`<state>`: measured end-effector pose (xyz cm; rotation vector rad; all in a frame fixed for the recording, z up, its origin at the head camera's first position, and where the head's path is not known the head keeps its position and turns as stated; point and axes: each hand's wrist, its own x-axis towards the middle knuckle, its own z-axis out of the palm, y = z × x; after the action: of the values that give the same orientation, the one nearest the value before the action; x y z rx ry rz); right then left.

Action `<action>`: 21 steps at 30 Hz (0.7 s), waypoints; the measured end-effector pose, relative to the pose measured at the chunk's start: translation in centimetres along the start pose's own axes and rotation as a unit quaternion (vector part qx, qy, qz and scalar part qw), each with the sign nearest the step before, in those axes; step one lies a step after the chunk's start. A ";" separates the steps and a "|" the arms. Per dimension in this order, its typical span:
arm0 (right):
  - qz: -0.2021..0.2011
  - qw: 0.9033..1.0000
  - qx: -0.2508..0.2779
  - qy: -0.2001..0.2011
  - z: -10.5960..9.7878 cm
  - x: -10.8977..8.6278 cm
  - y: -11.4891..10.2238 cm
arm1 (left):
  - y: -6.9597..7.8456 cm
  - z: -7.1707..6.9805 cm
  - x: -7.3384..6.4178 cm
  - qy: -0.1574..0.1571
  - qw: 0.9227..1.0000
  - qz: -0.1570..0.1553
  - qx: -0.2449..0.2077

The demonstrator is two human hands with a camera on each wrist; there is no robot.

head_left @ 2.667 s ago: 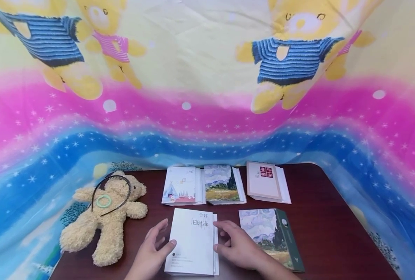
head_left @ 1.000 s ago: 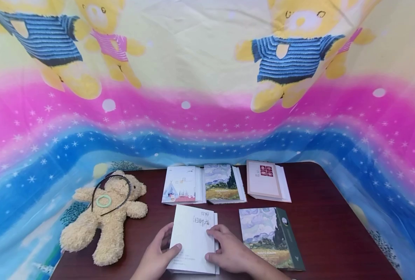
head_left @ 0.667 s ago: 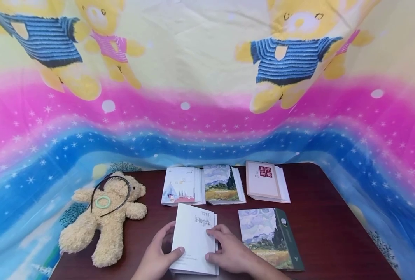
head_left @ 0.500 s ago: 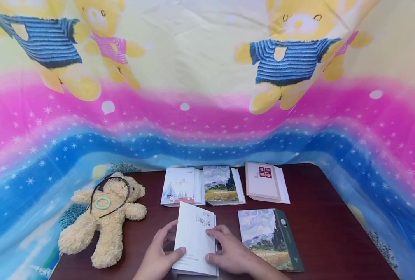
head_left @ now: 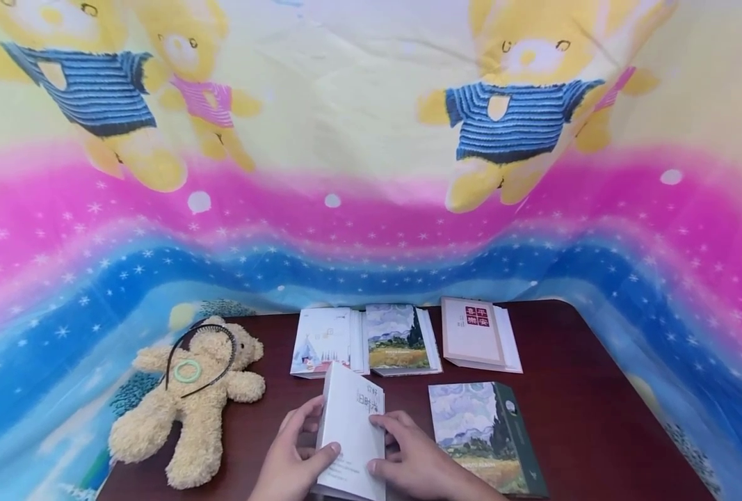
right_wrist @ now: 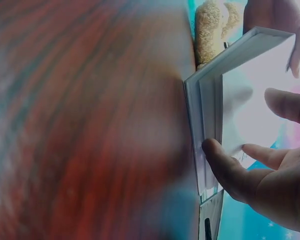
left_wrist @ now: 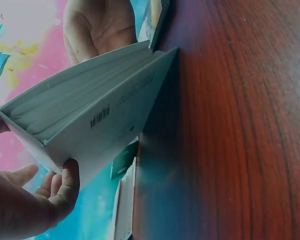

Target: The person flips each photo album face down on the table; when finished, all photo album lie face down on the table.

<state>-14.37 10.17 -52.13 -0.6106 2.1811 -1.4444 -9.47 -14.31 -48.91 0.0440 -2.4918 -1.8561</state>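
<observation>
A thick white photo album (head_left: pixel 353 438) with Chinese lettering stands tilted near the front of the table, its left side raised. My left hand (head_left: pixel 295 456) grips that raised side, thumb on the front cover. In the left wrist view, a finger of this hand curls against the back cover of the album (left_wrist: pixel 122 112), near a barcode. My right hand (head_left: pixel 411 456) holds the right edge, with thumb and forefinger at the front cover. The right wrist view shows one of its fingers touching the page edges of the album (right_wrist: pixel 210 115), whose lower edge meets the table.
A landscape-painted photo album (head_left: pixel 471 431) with a green spine lies at the right. Behind stand a tent-print album (head_left: pixel 323 341), another painted album (head_left: pixel 398 339) and a beige album (head_left: pixel 473 330). A teddy bear (head_left: pixel 198 417) bearing a headband and green ring lies left. Printed cloth hangs behind.
The left hand came onto the white album, then raised its left side higher and shifted rightward. The cover now looks narrower. The right hand moved in onto the right edge and stayed there.
</observation>
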 end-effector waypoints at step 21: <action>-0.044 0.998 0.034 0.035 0.4 0.1 -1.3 | 2.0 0.8 -0.1 -0.006 0.999 0.028 0.016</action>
<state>-14.10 9.35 -51.08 -0.6478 2.1709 -1.6011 -9.45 -12.95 -47.22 -0.0364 -2.5032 -1.8002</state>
